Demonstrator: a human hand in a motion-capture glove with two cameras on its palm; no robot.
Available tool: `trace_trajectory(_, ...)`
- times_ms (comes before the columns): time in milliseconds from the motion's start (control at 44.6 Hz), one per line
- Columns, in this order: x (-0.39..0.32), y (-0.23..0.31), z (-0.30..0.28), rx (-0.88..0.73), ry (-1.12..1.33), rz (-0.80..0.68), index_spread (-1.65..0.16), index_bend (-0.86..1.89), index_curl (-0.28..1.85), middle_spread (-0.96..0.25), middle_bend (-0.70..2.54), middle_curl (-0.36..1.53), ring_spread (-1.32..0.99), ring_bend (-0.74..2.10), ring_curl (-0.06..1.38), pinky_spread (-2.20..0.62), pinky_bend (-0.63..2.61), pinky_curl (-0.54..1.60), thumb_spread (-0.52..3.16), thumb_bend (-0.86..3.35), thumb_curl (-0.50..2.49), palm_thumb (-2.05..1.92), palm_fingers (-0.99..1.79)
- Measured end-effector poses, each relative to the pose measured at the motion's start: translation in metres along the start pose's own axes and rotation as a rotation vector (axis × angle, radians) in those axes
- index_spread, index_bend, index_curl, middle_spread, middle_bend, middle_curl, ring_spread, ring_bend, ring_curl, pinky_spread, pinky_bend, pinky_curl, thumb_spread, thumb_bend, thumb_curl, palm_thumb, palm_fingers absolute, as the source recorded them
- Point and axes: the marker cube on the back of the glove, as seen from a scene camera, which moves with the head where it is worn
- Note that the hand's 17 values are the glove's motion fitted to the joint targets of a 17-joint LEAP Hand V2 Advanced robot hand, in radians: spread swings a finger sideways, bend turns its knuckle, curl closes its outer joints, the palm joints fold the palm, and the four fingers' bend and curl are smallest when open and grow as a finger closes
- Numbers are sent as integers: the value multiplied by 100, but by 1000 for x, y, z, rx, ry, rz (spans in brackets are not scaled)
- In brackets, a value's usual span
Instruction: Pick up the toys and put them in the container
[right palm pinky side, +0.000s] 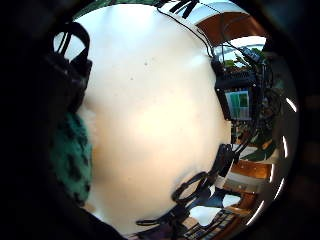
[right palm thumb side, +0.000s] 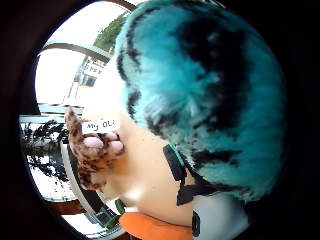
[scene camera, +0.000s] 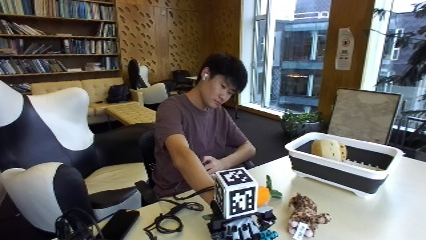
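From across the room, the person sits at the table (scene camera: 373, 210) with the gloved right hand (scene camera: 243, 231) down on the near edge, fingers curled over a teal plush toy (scene camera: 268, 235) that only peeps out beneath them. Just beside the hand sit an orange carrot toy (scene camera: 264, 195) and a spotted leopard toy (scene camera: 306, 212), and the container (scene camera: 319, 172) stands well apart toward the window, with a tan toy (scene camera: 329, 149) already inside. The camera at the thumb side is filled by the teal toy's (right palm thumb side: 205, 90) black-striped fur, close against the palm; the leopard (right palm thumb side: 90, 155) with its paper tag and a corner of the carrot (right palm thumb side: 150, 227) lie on the table behind it. The little-finger side shows mostly bare table (right palm pinky side: 155, 115), a strip of teal fur (right palm pinky side: 70, 155) by the black strap, and cables at the far edge. As I judge it, the hand grips the teal toy but the fur is slippery and bulky, so it could slide free on the lift, and the carry over to the container might sweep the leopard or carrot aside.
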Motion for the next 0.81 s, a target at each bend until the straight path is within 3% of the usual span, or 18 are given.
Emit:
trace_trajectory(135,-3,-2,-17,-7,-52,-52,-23,30,15,-22,94,57,-29,119,43,-24,79,32,124,11,35,26,97)
trace_trajectory(269,-14,3,-68,36,-110,-104,-27,50,23,-25,104,65,-32,123,49,-31,87,38,106,19,47,49,121)
trace_trajectory(539,-73,26,-233,283,-158,-255,-28,90,42,-22,124,76,-35,129,55,-36,89,43,80,15,60,55,117)
trace_trajectory(808,-204,79,-310,368,-181,-461,-27,104,55,-19,132,81,-35,134,59,-37,93,46,65,12,71,57,110)
